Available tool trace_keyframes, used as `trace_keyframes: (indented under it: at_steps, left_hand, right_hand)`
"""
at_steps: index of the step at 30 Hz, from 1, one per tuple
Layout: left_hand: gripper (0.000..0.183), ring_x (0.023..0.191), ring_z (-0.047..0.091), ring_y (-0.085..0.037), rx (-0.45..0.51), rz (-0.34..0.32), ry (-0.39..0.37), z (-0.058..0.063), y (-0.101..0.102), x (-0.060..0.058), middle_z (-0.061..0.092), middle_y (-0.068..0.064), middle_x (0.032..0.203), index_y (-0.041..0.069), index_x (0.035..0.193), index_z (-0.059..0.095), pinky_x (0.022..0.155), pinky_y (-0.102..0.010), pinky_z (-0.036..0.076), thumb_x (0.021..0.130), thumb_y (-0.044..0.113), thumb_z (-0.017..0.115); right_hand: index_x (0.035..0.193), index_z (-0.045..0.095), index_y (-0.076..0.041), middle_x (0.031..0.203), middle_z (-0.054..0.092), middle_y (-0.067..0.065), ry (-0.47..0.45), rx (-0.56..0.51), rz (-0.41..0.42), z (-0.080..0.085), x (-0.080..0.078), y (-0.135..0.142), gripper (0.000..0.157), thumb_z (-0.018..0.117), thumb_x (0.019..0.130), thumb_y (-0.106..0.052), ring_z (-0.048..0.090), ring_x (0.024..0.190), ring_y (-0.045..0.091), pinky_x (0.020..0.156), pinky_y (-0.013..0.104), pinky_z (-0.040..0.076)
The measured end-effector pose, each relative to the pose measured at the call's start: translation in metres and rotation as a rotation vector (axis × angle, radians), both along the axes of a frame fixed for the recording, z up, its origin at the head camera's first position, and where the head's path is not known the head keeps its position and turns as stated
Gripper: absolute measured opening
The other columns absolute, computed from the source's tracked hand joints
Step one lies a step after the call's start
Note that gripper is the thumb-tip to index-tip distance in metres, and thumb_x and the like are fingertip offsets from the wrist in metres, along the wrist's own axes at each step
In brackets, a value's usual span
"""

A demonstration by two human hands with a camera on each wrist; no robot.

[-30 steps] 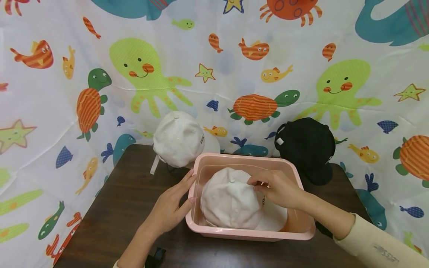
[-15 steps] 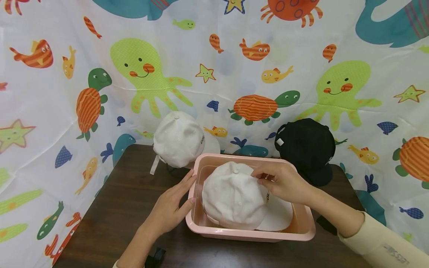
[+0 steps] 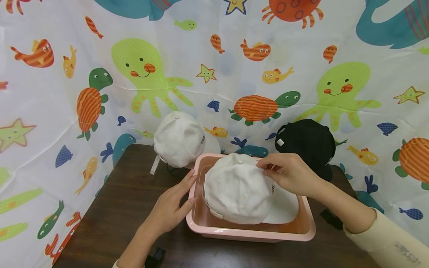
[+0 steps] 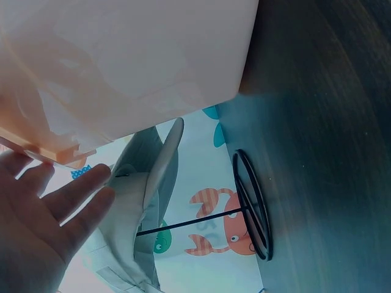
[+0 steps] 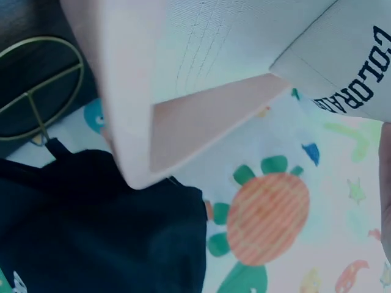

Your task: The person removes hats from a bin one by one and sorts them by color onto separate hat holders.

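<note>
A white baseball cap [image 3: 234,193] is lifted partly above a pink plastic basin [image 3: 248,234], its brim pointing right. My right hand [image 3: 295,175] pinches the fabric near the top of its crown with thumb and fingers. Dark letters starting "COLORA" run across the cap front [image 5: 342,67] in the right wrist view, where only a sliver of the hand shows at the right edge. My left hand [image 3: 172,204] rests on the basin's left rim, fingers extended. In the left wrist view these fingers [image 4: 79,192] spread beside the basin's wall [image 4: 165,55].
Behind the basin's left corner a second white cap [image 3: 179,139] sits on a wire stand [image 4: 253,207]. A black cap [image 3: 305,143] stands at the back right, near a round metal base [image 5: 40,91]. The dark wooden table [image 3: 110,212] meets a sea-animal curtain [image 3: 218,85].
My right hand has raised the white cap upward and slightly right, out of the basin's depth. My left hand stays on the rim, and the other caps have not moved.
</note>
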State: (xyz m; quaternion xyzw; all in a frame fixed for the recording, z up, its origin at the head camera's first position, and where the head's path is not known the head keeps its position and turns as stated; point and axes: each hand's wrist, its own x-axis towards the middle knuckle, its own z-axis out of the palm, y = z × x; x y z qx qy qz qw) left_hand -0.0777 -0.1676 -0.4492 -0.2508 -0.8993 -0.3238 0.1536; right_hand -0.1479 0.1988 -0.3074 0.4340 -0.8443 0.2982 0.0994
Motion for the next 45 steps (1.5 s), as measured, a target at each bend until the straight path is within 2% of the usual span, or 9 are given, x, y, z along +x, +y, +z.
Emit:
trace_keyframes:
  at_steps: [4,11,18,24,33,40,45]
  left_hand:
    - [0.062,0.146,0.047,-0.024,-0.002,-0.002,0.011,-0.001,0.0,0.0,0.036,-0.001,0.168,0.014,0.161,0.043,0.108,-0.055,0.048,0.103,0.03,0.06]
    - [0.063,0.145,0.049,-0.024,-0.003,-0.001,0.026,-0.002,0.0,-0.001,0.037,-0.002,0.168,0.015,0.161,0.043,0.108,-0.054,0.048,0.103,0.029,0.061]
    - [0.063,0.145,0.049,-0.024,0.003,-0.004,0.023,-0.001,0.0,0.0,0.037,-0.002,0.168,0.015,0.161,0.044,0.108,-0.055,0.048,0.102,0.03,0.06]
    - [0.063,0.146,0.048,-0.023,0.004,-0.004,0.014,-0.002,-0.001,0.0,0.037,-0.001,0.168,0.016,0.161,0.043,0.108,-0.055,0.048,0.103,0.03,0.06]
    - [0.062,0.147,0.046,-0.023,0.005,-0.005,0.001,-0.002,-0.002,0.001,0.036,-0.001,0.168,0.013,0.161,0.044,0.108,-0.056,0.048,0.104,0.03,0.06]
    - [0.063,0.148,0.045,-0.021,0.0,-0.008,0.013,0.001,-0.001,0.0,0.036,-0.001,0.168,0.011,0.16,0.044,0.11,-0.053,0.046,0.103,0.029,0.062]
    - [0.063,0.148,0.045,-0.022,-0.007,-0.01,0.014,0.001,-0.001,0.0,0.036,-0.001,0.168,0.01,0.16,0.044,0.11,-0.054,0.047,0.103,0.03,0.061]
  right_hand:
    - [0.102,0.079,-0.009,0.095,0.077,-0.004,0.026,-0.01,-0.008,0.011,-0.002,0.001,0.038,0.077,0.078,0.021,0.068,0.079,0.007,0.068,0.028,0.062]
    - [0.102,0.08,-0.01,0.095,0.077,-0.005,0.048,-0.051,-0.021,0.027,-0.007,0.0,0.039,0.077,0.078,0.021,0.069,0.079,0.007,0.068,0.019,0.058]
    - [0.104,0.08,-0.01,0.094,0.077,-0.005,0.033,-0.073,-0.039,0.036,-0.013,-0.003,0.037,0.076,0.081,0.019,0.069,0.078,0.007,0.068,0.019,0.057]
    - [0.102,0.08,-0.008,0.091,0.076,-0.003,0.065,-0.078,-0.053,0.043,-0.02,-0.009,0.035,0.076,0.08,0.02,0.068,0.078,0.008,0.068,0.017,0.056]
    - [0.101,0.081,-0.007,0.091,0.077,0.0,0.047,-0.11,-0.136,0.048,-0.037,-0.021,0.029,0.075,0.085,0.016,0.069,0.08,0.011,0.07,0.015,0.054]
    - [0.103,0.081,-0.006,0.099,0.078,0.005,0.019,-0.143,-0.196,0.053,-0.049,-0.032,0.025,0.074,0.088,0.012,0.071,0.086,0.02,0.071,0.015,0.054]
    - [0.105,0.08,-0.004,0.101,0.078,0.007,-0.009,-0.155,-0.25,0.058,-0.058,-0.042,0.021,0.074,0.089,0.009,0.07,0.088,0.019,0.072,0.015,0.054]
